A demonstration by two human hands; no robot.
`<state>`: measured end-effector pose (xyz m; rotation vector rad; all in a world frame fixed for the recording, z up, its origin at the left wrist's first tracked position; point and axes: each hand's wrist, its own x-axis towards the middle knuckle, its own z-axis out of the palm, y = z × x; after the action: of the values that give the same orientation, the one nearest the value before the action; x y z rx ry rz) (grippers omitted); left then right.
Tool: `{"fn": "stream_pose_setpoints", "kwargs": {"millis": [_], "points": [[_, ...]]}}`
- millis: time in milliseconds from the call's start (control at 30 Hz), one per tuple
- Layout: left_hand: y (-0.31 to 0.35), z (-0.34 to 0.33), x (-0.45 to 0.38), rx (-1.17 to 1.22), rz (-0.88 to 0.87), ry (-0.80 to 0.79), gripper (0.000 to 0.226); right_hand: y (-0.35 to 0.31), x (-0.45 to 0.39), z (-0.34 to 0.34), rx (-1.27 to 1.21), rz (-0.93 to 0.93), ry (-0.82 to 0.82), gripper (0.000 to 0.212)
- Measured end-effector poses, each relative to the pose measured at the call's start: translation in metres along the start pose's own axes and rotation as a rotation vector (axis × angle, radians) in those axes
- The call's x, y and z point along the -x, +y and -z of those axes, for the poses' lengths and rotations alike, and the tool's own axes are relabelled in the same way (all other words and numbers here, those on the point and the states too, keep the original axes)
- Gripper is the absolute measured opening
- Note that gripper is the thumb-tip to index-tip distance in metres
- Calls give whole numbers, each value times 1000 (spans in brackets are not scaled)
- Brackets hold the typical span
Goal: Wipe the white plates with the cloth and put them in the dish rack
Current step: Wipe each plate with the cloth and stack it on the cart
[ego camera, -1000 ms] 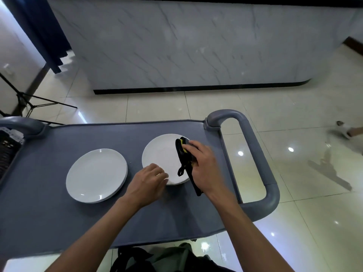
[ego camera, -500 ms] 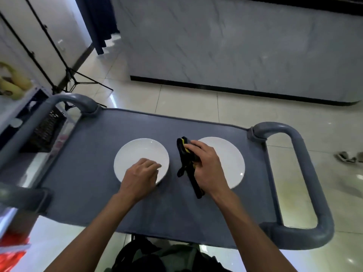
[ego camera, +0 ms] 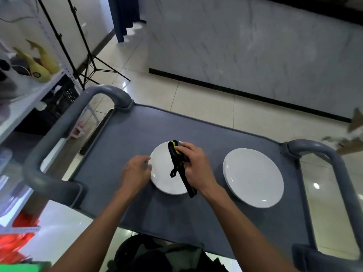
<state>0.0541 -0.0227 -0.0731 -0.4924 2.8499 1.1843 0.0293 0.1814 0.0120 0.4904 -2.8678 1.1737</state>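
Note:
Two white plates lie on the grey cart top (ego camera: 121, 146). On the left plate (ego camera: 163, 179) my right hand (ego camera: 196, 169) grips a black and yellow cloth (ego camera: 176, 160) and presses it against the plate's middle, with a black strap trailing off the near rim. My left hand (ego camera: 136, 172) holds that plate's left rim, thumb on the edge. The right plate (ego camera: 253, 177) lies untouched, apart from both hands.
Grey cart handles rise at the left (ego camera: 64, 122) and the right (ego camera: 322, 154). A white shelf (ego camera: 29, 91) with yellow objects stands to the left, over a black crate (ego camera: 62, 95). Tripod legs (ego camera: 92, 63) and a marble counter (ego camera: 255, 46) stand behind.
My view has swung left. My right hand carried the cloth from the right plate over to the left plate. My left hand moved to the left plate's rim.

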Motion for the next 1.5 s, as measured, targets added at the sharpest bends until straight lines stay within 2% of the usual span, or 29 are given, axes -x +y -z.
{"fn": "stream_pose_setpoints", "kwargs": {"millis": [100,200,333,600,800,900,1067,1300,1500], "points": [[-3,3,-9,1,86,-19,17,-2,-12,-18,17,-25,-25,53],[-5,2,-15,39,157,-63,18,-1,-19,-32,58,-74,-67,55],[-8,-2,-19,52,177,-108,19,3,-25,-44,73,-104,-97,57],[-11,-9,-23,92,195,-98,15,13,-26,-61,116,-172,-136,61],[-10,-15,-26,143,272,-88,11,19,-18,-64,157,-90,-174,45],[-8,-14,-28,178,305,-106,12,26,-10,-61,229,-102,-265,55],[-5,-11,-34,225,324,-125,13,34,1,-54,222,-80,-307,62],[-6,-10,-36,336,359,-191,9,35,3,-57,234,-88,-248,59],[6,-4,-30,601,454,-298,9,38,9,-52,171,-168,-198,63]]}}
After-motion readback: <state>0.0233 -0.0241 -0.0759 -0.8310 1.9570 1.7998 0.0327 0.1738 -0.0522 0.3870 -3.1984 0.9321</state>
